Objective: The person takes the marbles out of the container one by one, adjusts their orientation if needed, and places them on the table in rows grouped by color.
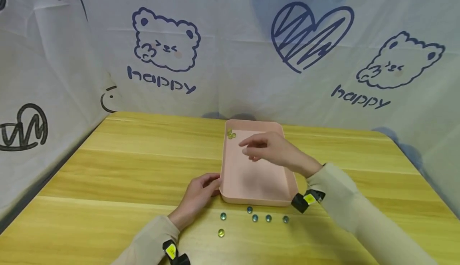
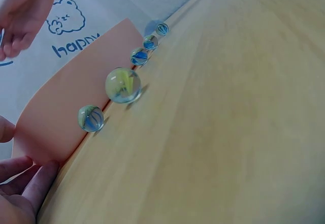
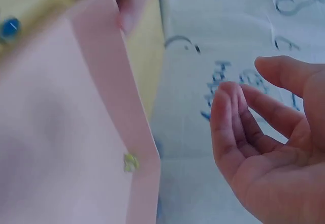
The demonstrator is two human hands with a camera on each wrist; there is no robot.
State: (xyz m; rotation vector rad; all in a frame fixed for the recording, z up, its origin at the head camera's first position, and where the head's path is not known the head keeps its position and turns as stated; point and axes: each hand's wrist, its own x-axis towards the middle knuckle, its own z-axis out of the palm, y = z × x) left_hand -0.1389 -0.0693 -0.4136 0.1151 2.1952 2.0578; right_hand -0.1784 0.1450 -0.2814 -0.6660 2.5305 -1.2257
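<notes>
My left hand [image 1: 197,196] holds the pink tray [image 1: 257,126] at its front left corner; in the left wrist view the thumb is at the rim and fingers [image 2: 43,181] touch the outer wall. Over the inside of the tray hovers my right hand [image 1: 271,148], fingers loosely bent and nothing between them. A small cluster of yellow marbles [image 1: 230,134] lies in the tray's far left corner. In front of the tray, several blue-green marbles [image 1: 268,218] are spread on the table, with one yellow marble [image 1: 221,233] nearer to me.
The wooden table [image 1: 125,169] ends at a white cloth [image 1: 230,77] with drawn bears, a heart and lettering, which hangs behind and to the left. Each wrist wears a small black camera [image 1: 305,201]. The tray's far end stands close to the cloth.
</notes>
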